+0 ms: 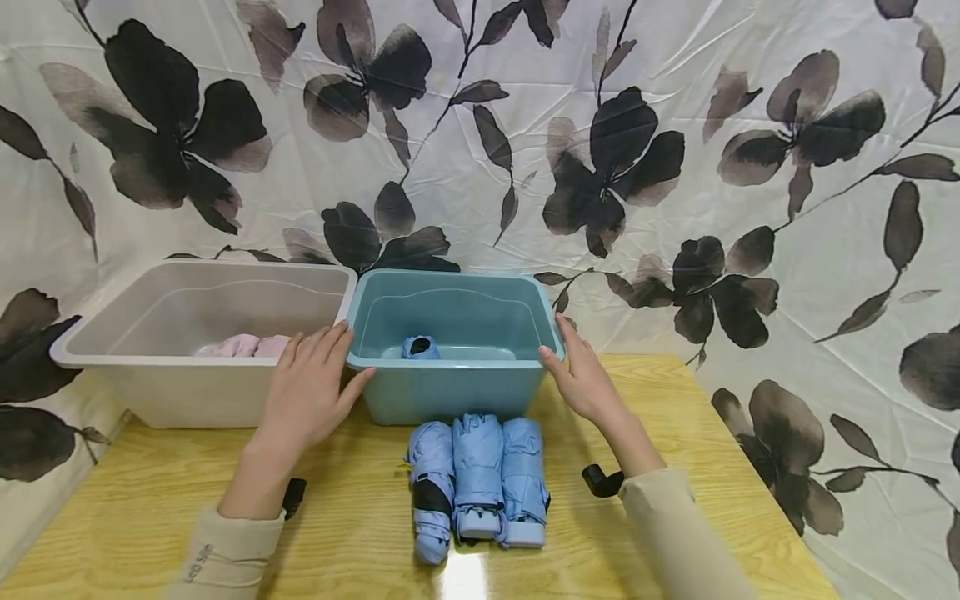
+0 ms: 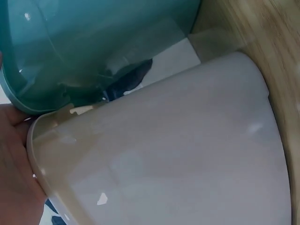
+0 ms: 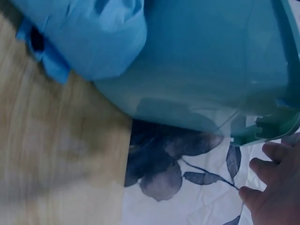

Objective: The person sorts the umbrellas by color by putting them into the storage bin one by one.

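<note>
A: Where does the teal bin point(image 1: 457, 393) lie from the fingers?
B: Between the two hands, at the far side of the surface point(image 1: 345, 525). Long axis runs left to right, across the person's front. Left hand point(image 1: 311, 387) at its near left corner, right hand point(image 1: 588, 383) at its near right; neither clearly nearer.
A: Left fingers?
B: Extended, lying over the rim of the grey bin point(image 1: 187, 393) just beside; thumb spread towards the teal corner. Nothing gripped.
A: Right?
B: Relaxed, spread, alongside the outer right wall; thumb at the rim. No closed grip. Firm contact of the fingertips: cannot tell.
A: Anything else close?
B: Three blue bundles point(image 1: 478, 471) side by side in front of the bin, long axes pointing towards the person, held by neither hand. Another blue bundle point(image 1: 424, 354) inside, left of middle.
</note>
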`<state>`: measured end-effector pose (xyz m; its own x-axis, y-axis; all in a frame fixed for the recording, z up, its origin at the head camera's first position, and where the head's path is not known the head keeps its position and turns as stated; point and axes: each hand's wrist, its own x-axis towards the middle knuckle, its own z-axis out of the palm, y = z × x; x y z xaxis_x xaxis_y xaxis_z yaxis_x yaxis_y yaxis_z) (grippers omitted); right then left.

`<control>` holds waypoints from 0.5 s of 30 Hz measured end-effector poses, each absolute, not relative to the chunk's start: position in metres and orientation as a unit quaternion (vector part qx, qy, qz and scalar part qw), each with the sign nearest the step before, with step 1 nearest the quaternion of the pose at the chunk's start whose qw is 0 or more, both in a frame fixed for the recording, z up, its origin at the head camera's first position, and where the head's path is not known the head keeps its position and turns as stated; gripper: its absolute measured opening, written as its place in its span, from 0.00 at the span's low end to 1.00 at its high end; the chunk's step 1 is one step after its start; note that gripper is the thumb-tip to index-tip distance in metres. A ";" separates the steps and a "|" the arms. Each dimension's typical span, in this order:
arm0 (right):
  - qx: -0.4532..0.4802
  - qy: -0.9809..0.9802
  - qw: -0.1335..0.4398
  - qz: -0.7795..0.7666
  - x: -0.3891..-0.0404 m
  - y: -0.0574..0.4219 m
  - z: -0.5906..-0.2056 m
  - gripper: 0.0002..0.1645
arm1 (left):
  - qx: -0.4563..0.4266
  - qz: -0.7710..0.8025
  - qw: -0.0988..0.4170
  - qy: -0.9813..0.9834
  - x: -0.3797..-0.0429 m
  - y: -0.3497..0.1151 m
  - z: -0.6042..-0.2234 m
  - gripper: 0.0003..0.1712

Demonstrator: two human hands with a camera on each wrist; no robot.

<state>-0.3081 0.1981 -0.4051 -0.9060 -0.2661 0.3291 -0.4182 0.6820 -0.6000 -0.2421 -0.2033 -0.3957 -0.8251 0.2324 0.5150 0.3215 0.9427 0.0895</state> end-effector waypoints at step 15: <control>0.145 -0.881 0.107 0.438 -0.254 0.201 -0.431 0.51 | -0.135 -0.100 0.284 -0.944 -0.245 -0.199 -0.404 0.42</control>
<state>-0.2540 0.2009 -0.4307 -0.9347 -0.1623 0.3163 -0.3501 0.5740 -0.7403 -0.2448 -0.1991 -0.4037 -0.8022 0.1988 0.5630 0.3120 0.9436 0.1113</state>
